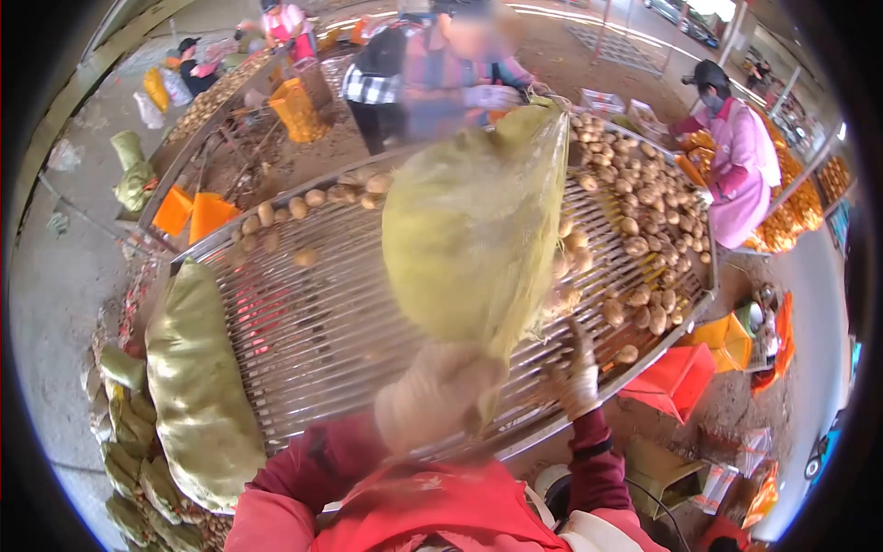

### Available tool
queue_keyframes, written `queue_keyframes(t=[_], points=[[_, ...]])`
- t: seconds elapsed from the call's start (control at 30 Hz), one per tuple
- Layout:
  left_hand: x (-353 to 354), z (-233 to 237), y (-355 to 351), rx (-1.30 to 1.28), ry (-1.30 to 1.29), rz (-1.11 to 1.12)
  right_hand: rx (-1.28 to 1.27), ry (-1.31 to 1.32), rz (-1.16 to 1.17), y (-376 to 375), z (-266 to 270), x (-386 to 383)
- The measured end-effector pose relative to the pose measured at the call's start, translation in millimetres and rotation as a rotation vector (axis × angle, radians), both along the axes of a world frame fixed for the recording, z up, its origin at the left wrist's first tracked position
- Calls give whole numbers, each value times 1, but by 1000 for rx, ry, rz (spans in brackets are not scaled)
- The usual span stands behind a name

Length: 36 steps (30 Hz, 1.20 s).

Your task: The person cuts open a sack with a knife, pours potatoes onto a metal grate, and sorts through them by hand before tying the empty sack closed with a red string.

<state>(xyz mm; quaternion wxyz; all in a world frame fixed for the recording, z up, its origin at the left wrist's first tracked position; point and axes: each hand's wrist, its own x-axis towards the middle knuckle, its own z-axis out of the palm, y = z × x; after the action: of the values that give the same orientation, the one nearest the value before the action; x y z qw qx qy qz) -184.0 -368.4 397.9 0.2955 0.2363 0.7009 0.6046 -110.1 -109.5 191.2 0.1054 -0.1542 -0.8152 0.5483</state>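
Observation:
A large yellow-green sack is raised over the slatted metal table, blurred by motion. My left hand, gloved and smeared, is at the sack's lower edge; its fingers cannot be made out. To the right, my right hand, also gloved, is over the slats with its fingers stretched out and apart, holding nothing. Potatoes are heaped on the right side of the table, and some lie beside and partly behind the sack. A few potatoes line the far left edge.
A full green sack lies along the table's left end. Across the table stands a person; another person in pink is at the right. A red container and a yellow one sit beyond the right edge.

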Motion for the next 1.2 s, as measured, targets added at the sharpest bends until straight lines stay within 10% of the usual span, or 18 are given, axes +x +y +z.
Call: queue_keyframes(t=[0.07,0.17,0.37,0.63,0.77,0.9,1.2], points=[[2,0,14,100,72,-22,391,103,68,-30,36,15],[8,3,18,91,-50,-45,120,86,93,-74,61,23],[44,-14,-40,149,-78,163,517,267,237,-165,44,-3],[110,4,-159,87,-265,580,104,247,628,-300,0,-8],[146,35,-198,86,38,631,-73,179,882,-345,138,29],[171,55,-233,222,583,808,-192,162,1129,-423,136,42],[217,82,-286,243,215,642,-286,-39,1203,-479,112,57]])
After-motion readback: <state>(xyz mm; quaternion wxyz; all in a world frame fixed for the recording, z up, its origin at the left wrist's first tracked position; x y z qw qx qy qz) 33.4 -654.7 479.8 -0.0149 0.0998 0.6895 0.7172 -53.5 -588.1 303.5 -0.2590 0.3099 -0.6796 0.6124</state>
